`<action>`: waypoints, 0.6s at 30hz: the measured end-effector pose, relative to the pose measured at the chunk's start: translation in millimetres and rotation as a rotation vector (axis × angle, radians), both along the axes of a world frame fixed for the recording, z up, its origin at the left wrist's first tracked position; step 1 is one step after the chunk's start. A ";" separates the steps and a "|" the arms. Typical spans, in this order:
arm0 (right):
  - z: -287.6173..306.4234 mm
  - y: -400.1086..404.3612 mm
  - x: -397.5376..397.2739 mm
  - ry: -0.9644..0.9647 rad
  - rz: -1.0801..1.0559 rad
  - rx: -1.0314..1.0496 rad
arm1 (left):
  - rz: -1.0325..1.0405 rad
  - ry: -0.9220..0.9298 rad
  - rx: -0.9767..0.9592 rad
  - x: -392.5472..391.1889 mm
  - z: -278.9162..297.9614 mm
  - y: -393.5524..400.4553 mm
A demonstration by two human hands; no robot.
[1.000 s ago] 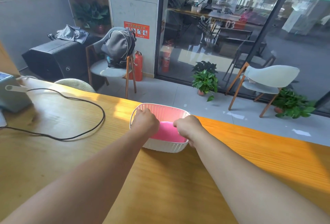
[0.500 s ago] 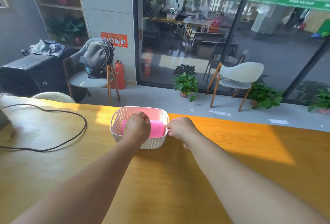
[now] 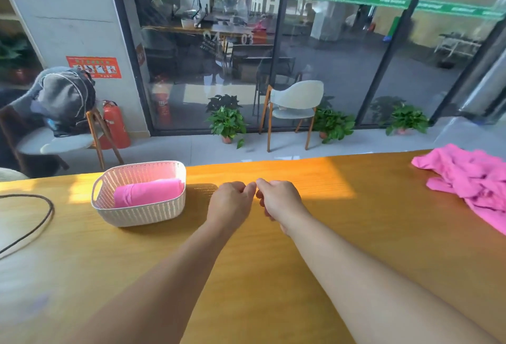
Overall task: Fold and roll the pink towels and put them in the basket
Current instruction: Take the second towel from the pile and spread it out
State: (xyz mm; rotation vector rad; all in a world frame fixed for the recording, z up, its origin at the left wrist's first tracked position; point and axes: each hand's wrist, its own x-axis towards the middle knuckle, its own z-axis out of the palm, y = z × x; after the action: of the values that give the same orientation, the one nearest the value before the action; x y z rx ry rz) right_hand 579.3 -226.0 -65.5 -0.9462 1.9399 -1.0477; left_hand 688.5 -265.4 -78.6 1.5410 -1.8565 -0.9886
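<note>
A rolled towel (image 3: 146, 194) lies in the basket (image 3: 142, 213) near the table's (image 3: 273, 275) far edge; both hands (image 3: 231, 204) (image 3: 279, 200), loosely curled, hold nothing.

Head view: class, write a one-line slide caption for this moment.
One rolled pink towel lies in the basket; both empty hands, left hand and right hand, hover beside it; crumpled pink towels wait.

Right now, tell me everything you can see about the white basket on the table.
The basket is a white, roughly rectangular tub with rounded corners, its walls a woven-looking perforated plastic, with a cut-out handle at its left end. It stands upright on the wooden table, left of both hands, which do not touch it. One rolled pink towel lies inside, filling part of the bottom.
</note>
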 end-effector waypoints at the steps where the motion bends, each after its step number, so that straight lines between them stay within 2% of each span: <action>1: 0.5 13.8 -13.4 0.000 -0.020 -0.010 | -0.024 0.017 0.003 -12.5 1.7 11.6; 6: 2.3 100.6 -95.0 0.033 -0.167 -0.043 | -0.117 0.120 0.003 -92.4 5.8 80.2; 11: 8.4 192.7 -189.9 0.048 -0.314 -0.075 | -0.232 0.149 -0.013 -192.6 10.5 153.4; 18: 21.9 312.1 -326.0 0.051 -0.460 -0.114 | -0.375 0.244 0.092 -337.7 15.2 256.6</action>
State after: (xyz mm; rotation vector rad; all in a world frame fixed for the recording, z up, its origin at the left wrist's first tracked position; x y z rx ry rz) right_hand 253.3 86.1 -43.6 -0.5983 2.2184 -1.4135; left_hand 350.7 -8.8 -63.4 1.0782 -1.9813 -1.3791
